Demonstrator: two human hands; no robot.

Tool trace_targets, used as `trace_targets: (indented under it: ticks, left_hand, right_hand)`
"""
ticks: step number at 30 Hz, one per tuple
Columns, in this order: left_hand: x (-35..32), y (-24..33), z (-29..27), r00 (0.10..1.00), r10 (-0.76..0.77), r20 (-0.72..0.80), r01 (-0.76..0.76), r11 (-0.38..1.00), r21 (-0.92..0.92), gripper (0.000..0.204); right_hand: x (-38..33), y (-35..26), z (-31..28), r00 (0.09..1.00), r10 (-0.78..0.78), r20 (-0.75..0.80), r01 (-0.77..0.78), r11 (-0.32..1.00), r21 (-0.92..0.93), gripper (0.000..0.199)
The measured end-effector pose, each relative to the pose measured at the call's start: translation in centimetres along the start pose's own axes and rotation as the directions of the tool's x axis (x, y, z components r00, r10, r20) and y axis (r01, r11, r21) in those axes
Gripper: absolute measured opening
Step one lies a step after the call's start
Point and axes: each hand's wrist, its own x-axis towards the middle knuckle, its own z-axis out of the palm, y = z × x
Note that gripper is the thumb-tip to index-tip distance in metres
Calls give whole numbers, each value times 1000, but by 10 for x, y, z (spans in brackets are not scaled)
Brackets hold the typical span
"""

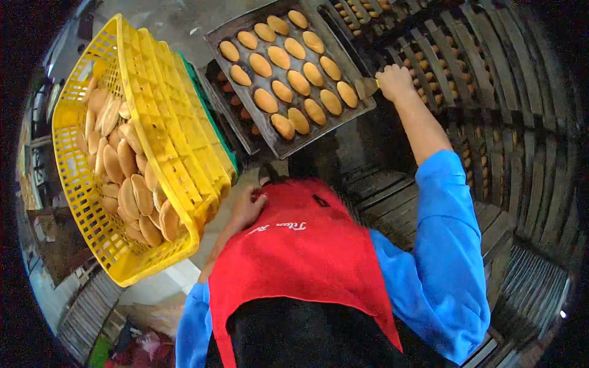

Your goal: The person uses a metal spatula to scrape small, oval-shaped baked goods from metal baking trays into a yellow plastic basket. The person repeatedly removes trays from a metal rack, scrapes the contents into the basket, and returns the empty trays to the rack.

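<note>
Two bare hands work at a bakery rack, seen from the head camera. The right hand point(394, 81), arm stretched forward in a blue sleeve point(445, 245), is clenched around the handle of a metal scraper point(366, 87), whose flat blade touches the right edge of a dark baking tray point(242, 27). That tray sits tilted at the top centre and carries rows of oval golden buns point(299, 83) lying flat and close together without overlapping. A second tray point(236, 122) with darker buns lies partly hidden beneath it, to its lower left.

The left hand point(246, 207) lies against the lower corner of a yellow plastic crate point(165, 122) and just beside the top of a red apron point(300, 251); its fingers are curled, but whether they grip the crate's rim cannot be told. The crate is tipped steeply toward the person's left, its open side facing left, and holds a loose heap of baked buns point(126, 178) piled against its mesh floor. A green crate edge point(202, 101) shows just behind the yellow one.

To the right and above, further racks of trays point(485, 73) curve along the frame's rim, several bearing small buns.
</note>
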Motion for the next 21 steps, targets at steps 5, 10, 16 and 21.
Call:
trace_targets:
  ticks: [5, 10, 16, 21]
  left_hand:
    - [35, 22, 5, 981, -144, -129, 148, 989, 22, 37]
    - [96, -3, 42, 965, -128, -230, 151, 985, 86, 43]
    - [135, 29, 50, 933, -229, -277, 306, 911, 276, 26]
    - [135, 36, 43, 938, -234, -254, 292, 931, 220, 24]
  right_hand:
    - [41, 28, 35, 987, -163, -17, 164, 983, 83, 19]
    - [61, 49, 75, 960, -273, -61, 279, 920, 276, 18]
    - [44, 13, 98, 942, -334, -42, 325, 867, 377, 21]
    - [2, -4, 94, 958, -278, 73, 186, 793, 580, 25]
